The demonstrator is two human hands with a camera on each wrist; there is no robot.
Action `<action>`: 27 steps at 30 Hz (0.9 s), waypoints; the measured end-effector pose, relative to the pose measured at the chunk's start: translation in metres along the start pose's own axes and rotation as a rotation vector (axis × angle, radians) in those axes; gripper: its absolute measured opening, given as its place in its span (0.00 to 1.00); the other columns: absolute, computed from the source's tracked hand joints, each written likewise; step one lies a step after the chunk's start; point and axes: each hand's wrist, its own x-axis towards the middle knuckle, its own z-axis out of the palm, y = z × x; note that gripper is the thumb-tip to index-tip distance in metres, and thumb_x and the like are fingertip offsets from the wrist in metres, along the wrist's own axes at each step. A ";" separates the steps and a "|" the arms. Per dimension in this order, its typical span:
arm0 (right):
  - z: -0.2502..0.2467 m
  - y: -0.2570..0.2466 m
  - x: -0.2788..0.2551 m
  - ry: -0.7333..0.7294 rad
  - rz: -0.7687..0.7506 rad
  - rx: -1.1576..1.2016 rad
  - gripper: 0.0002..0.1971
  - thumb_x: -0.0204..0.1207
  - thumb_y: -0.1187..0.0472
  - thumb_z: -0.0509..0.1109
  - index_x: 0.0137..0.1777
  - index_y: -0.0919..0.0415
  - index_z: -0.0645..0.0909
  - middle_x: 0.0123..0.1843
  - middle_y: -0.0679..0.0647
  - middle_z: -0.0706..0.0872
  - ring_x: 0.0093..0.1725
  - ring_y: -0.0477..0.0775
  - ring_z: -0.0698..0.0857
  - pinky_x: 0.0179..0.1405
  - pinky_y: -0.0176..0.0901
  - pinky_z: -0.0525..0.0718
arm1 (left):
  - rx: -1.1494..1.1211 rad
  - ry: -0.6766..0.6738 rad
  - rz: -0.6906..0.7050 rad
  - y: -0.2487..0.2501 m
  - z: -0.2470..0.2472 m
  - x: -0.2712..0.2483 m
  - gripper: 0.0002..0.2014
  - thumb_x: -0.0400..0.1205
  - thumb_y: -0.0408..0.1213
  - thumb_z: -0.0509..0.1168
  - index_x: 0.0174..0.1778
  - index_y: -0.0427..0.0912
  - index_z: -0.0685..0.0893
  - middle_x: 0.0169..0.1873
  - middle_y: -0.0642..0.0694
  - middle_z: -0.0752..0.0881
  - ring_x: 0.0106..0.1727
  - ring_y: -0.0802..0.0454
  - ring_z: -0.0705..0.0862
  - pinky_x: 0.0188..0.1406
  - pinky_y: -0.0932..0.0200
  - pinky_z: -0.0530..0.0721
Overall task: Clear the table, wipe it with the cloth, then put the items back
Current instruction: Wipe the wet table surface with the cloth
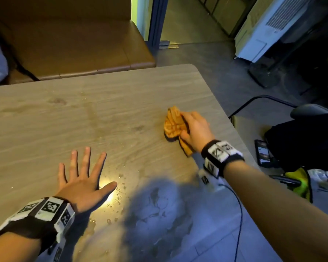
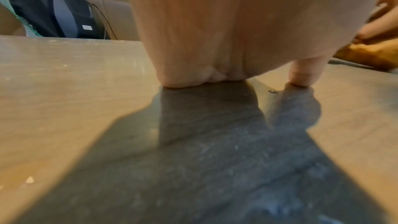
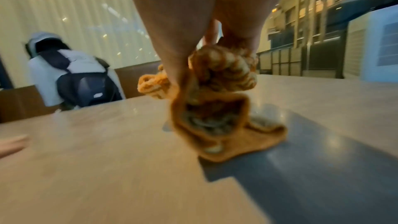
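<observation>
A crumpled orange cloth lies on the wooden table near its right edge. My right hand grips it, fingers curled over the bunched fabric. In the right wrist view the cloth hangs from the palm down onto the tabletop. My left hand rests flat on the table at the near left, fingers spread and holding nothing. In the left wrist view its palm presses on the table. Small water drops and wet smears shine on the wood between both hands.
A brown bench seat runs along the table's far side, with a backpack on it at the left. A white appliance stands on the floor at the back right. A phone and dark bag lie beside the table's right edge.
</observation>
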 end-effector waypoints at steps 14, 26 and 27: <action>0.038 0.031 -0.104 -0.154 -0.274 0.135 0.27 0.60 0.73 0.74 0.63 0.61 0.87 0.60 0.62 0.87 0.58 0.66 0.83 0.62 0.42 0.72 | -0.039 0.162 -0.025 -0.004 0.017 0.007 0.48 0.68 0.85 0.37 0.81 0.72 0.25 0.81 0.53 0.20 0.84 0.43 0.23 0.83 0.36 0.30; 0.020 0.062 -0.251 -0.204 -0.424 0.207 0.16 0.72 0.65 0.72 0.61 0.59 0.86 0.56 0.55 0.85 0.57 0.55 0.80 0.58 0.44 0.79 | -0.031 0.243 -0.010 0.002 0.021 0.006 0.58 0.54 0.89 0.25 0.85 0.71 0.34 0.87 0.53 0.29 0.88 0.43 0.31 0.84 0.37 0.35; 0.009 0.066 -0.233 -0.150 -0.370 0.226 0.18 0.71 0.67 0.71 0.62 0.59 0.85 0.56 0.55 0.85 0.58 0.54 0.80 0.60 0.44 0.78 | -0.030 0.238 -0.005 0.001 0.021 0.007 0.58 0.54 0.89 0.25 0.84 0.71 0.34 0.86 0.53 0.28 0.88 0.43 0.31 0.84 0.36 0.35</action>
